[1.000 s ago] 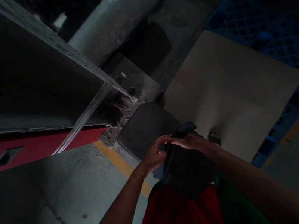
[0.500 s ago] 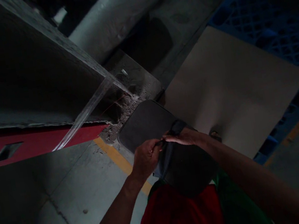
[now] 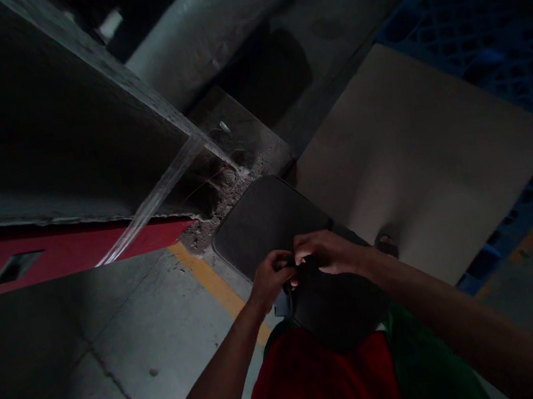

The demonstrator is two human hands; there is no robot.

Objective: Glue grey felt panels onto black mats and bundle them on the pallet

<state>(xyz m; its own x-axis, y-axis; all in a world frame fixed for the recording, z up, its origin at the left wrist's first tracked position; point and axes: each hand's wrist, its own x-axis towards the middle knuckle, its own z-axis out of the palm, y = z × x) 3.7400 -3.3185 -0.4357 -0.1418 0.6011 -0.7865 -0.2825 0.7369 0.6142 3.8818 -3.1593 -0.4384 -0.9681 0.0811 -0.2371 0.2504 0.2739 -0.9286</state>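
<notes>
In front of my body is a black item with rounded corners (image 3: 269,216), perhaps a bag or case; the dim light hides its exact kind. A second dark part (image 3: 339,306) of it lies nearer to me, against my red and green clothing. My left hand (image 3: 270,281) is closed at the fold between the two parts, thumb and fingers pinching dark material. Close beside it, my right hand (image 3: 328,252) has curled fingers gripping the same dark material. The fingertips almost meet, and what exactly lies between them is too dark to make out.
To the left stands a grey pillar (image 3: 83,127) with a red guard (image 3: 67,251) and clear wrap (image 3: 154,193). Rubble (image 3: 229,188) lies at its foot. On the right, a brown sheet (image 3: 432,160) covers a blue pallet (image 3: 518,65). Behind is a plastic-wrapped roll (image 3: 217,18).
My right hand has turned and curled over the dark material, its fingers more bent than before. My left hand has shifted slightly right, its fingers looser. The dark strip between the hands no longer shows.
</notes>
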